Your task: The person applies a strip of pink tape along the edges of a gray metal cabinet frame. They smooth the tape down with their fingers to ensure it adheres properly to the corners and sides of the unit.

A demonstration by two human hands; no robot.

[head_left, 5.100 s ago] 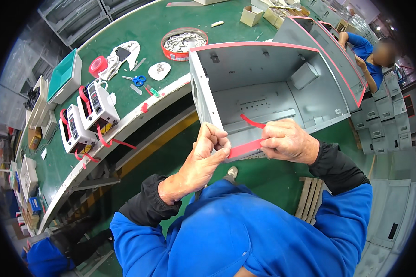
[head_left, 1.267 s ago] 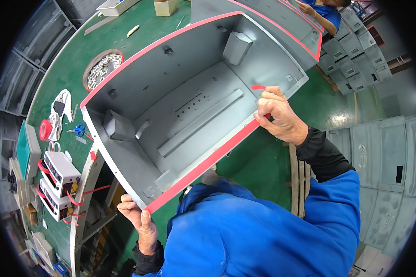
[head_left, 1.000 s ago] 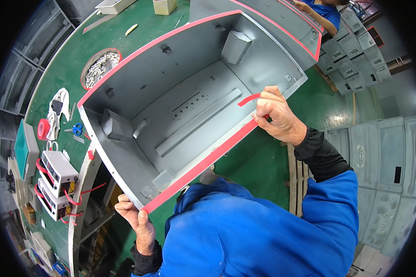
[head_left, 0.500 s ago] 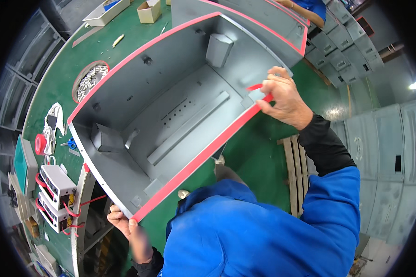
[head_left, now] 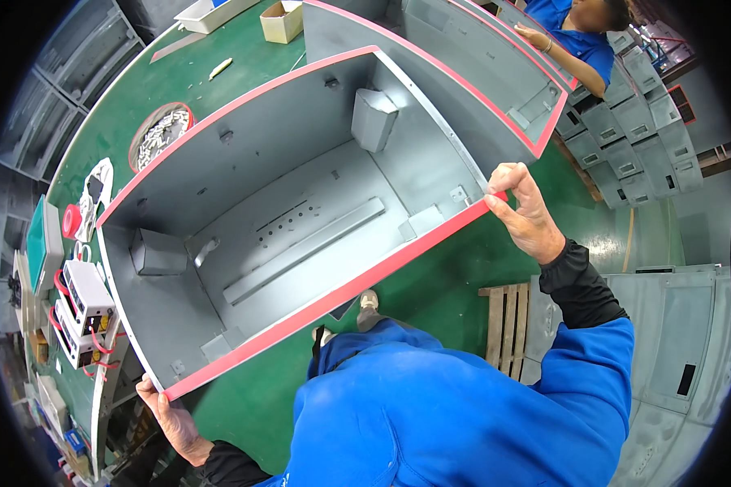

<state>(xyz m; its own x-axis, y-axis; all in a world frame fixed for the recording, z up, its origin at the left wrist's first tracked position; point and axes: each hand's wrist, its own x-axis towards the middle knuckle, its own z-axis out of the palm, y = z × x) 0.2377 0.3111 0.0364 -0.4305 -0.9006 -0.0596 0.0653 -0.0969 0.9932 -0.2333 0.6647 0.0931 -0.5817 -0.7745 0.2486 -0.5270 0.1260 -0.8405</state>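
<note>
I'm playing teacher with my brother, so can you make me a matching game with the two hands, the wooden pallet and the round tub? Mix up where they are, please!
Things
1. Left hand
2. Wooden pallet
3. Right hand
4. Round tub

Places
A. On the green table, with small pale pieces inside
B. At the right end of the red strip on the near edge
C. At the near left corner of the grey metal box
D. On the green floor

Right pairs: 1-C, 2-D, 3-B, 4-A
</note>
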